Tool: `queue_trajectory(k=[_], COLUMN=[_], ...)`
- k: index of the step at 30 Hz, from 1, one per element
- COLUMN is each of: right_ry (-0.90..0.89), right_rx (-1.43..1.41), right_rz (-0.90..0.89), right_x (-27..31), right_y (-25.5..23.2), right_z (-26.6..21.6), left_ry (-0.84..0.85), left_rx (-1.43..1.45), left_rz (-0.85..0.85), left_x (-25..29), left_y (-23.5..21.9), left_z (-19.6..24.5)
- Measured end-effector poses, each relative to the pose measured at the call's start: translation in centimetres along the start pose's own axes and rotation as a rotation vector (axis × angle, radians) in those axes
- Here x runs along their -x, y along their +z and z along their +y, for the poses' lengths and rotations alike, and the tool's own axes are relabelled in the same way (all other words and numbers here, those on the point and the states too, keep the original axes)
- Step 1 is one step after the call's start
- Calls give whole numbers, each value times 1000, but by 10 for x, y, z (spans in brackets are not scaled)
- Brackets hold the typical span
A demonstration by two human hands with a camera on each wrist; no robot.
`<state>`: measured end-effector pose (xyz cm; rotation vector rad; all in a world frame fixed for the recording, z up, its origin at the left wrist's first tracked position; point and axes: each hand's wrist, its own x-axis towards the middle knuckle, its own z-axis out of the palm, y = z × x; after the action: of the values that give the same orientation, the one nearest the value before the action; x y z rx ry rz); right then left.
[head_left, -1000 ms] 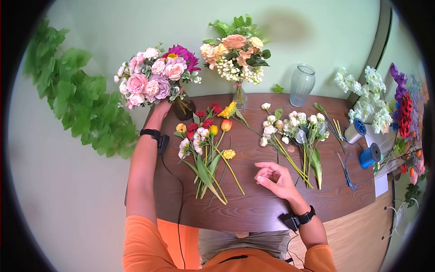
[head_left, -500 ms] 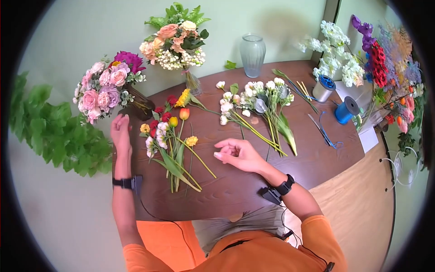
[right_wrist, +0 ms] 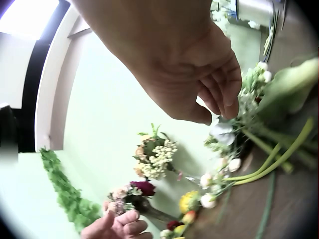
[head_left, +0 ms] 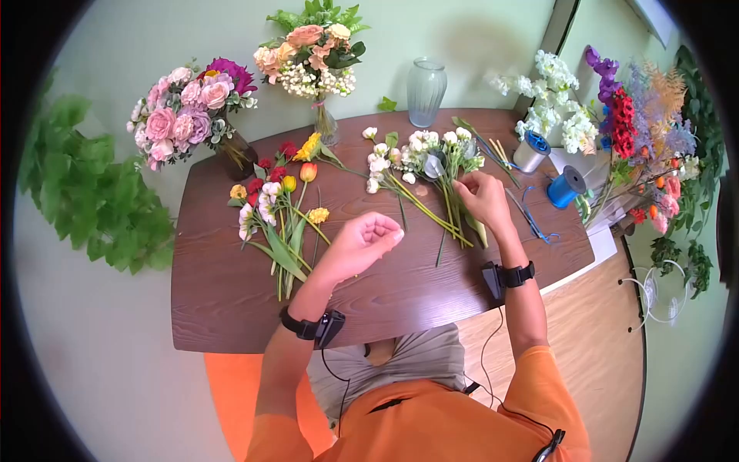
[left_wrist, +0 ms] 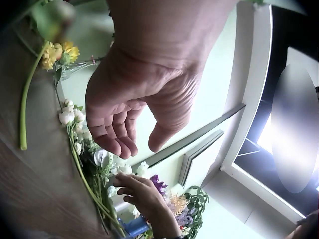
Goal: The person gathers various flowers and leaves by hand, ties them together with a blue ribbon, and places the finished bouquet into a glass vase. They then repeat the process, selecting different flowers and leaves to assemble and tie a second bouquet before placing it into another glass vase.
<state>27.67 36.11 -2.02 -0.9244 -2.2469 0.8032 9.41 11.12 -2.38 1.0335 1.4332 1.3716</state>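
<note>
Left hand: released, its fingers loosely curled with the thumb apart; the left hand (head_left: pixel 360 245) is over the near middle of the table (head_left: pixel 223 308), right of the coloured stems (head_left: pixel 286 252), holding nothing.
Right hand: no clear grasp; the right hand (head_left: pixel 485 203) is at the right side of the white-flowered stems (head_left: pixel 425 152), fingers loosely bent by the leaves. Whether the fingertips touch them, I cannot tell.
Loose flowers: the coloured stems lie left of centre, the white-flowered ones right of centre, blooms mostly toward the far side.
Done: the pink-and-purple bouquet (head_left: pixel 185 115) stands in a dark vase (head_left: pixel 237 157) at far left, and the peach bouquet (head_left: pixel 312 55) in a slim glass vase (head_left: pixel 326 129) beside it.
Left: both loose groups lie outside any vase, and the clear vase (head_left: pixel 426 94) at the far side holds no stems. Arranging seems only partly done.
Supplies: the silver spool (head_left: pixel 531 152) and blue spool (head_left: pixel 566 187) stand at right.
Change: half a second ago the left hand was by the dark vase and the right hovered over the near middle; the left has come inward, the right has moved to the white-flowered stems. Both groups look much as they did.
</note>
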Motion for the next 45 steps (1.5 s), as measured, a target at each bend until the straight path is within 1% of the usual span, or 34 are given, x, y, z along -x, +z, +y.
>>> queue_trajectory(k=[1, 2, 3, 4, 5, 6, 8, 11, 13, 15, 16, 18, 19, 20, 22, 23, 24, 26, 27, 28, 30, 31, 32, 33, 34, 36, 38, 40, 41, 42, 43, 44, 45], right_ry=[1, -5, 44, 94, 97, 93, 161, 156, 165, 131, 131, 258, 279, 280, 139, 107, 106, 83, 61, -16, -60, -100, -141, -209, -210, -148, -131, -91, -87, -31, 26, 33, 66], right_rx=[186, 195, 222, 249, 249, 252, 215, 190, 177, 29, 34, -497, -559, -556, -704, -738, -735, -705, -717, -696, -632, -535, -439, -348, -309, -384, -405, -411, -410, -518, -626, -622, -645], right_rz=[15, 23, -21, -65, -65, -62, -99, -121, -131, -94, -95, -114, -145, -146, -7, 36, 34, 51, 25, 57, 15, 12, 8, 65, 26, -46, -76, -126, -128, -207, -285, -284, -317], right_x=[-2, -2, -1, 0, 0, 0, -3, -6, -9, -13, -13, -13, -11, -11, -11, -9, -5, 12, 16, 20, 32, 37, 42, 47, 51, 55, 55, 55, 55, 54, 53, 52, 50], right_y=[-3, -4, -4, -4, 1, 6, 12, 15, 18, 21, 18, 9, 1, 4, 5, 6, 6, 2, 6, 19, 42, 54, 67, 80, 90, 105, 115, 120, 121, 120, 118, 111, 101], right_z=[3, 5, 6, 7, 12, 16, 12, 10, 19, 35, 29, 17, 0, 0, -6, -13, -22, -64, -73, -80, -91, -95, -100, -107, -108, -114, -112, -109, -107, -104, -104, -104, -104], left_ry=[-8, -16, -5, -47, -90, -85, -96, -104, -119, -116, -114, -110, -111, -100, -87, -88, -88, -65, -46, -46, -20, -22, 8, 39, 39, 49, 33, -65, -69, -79, -89, -95, -138], left_rx=[5, 9, 12, 56, 100, 101, 168, 196, 217, 262, 267, 295, 298, 298, 303, 290, 276, 304, 330, 329, 403, 400, 486, 573, 571, 664, 660, 685, 687, 712, 738, 743, 773], left_rz=[-12, -22, -24, -10, 3, 2, -23, -52, -69, -39, -39, -28, -29, -38, -49, -51, -52, -53, -56, -56, -29, -26, -39, -52, -46, -136, -98, -21, -21, -64, -107, -110, -3], left_x=[-3, -5, -6, -6, -6, -4, -4, -3, -2, -2, -3, -2, -1, 0, 0, 0, 0, -2, -2, -2, -3, -4, -6, -7, -7, -8, -5, -1, -3, -5, -6, -7, -6], left_y=[2, 2, 2, 1, 1, 1, 3, 0, -2, -5, -5, -5, -5, -4, -3, -2, -1, -1, -1, -1, 1, 0, -1, -3, -3, -3, -2, -3, -6, -11, -12, -11, -10], left_z=[-5, -10, -14, -16, -19, -21, -26, -31, -31, -32, -33, -34, -34, -33, -33, -33, -33, -37, -39, -38, -37, -41, -48, -53, -53, -51, -43, -35, -41, -50, -50, -50, -50])
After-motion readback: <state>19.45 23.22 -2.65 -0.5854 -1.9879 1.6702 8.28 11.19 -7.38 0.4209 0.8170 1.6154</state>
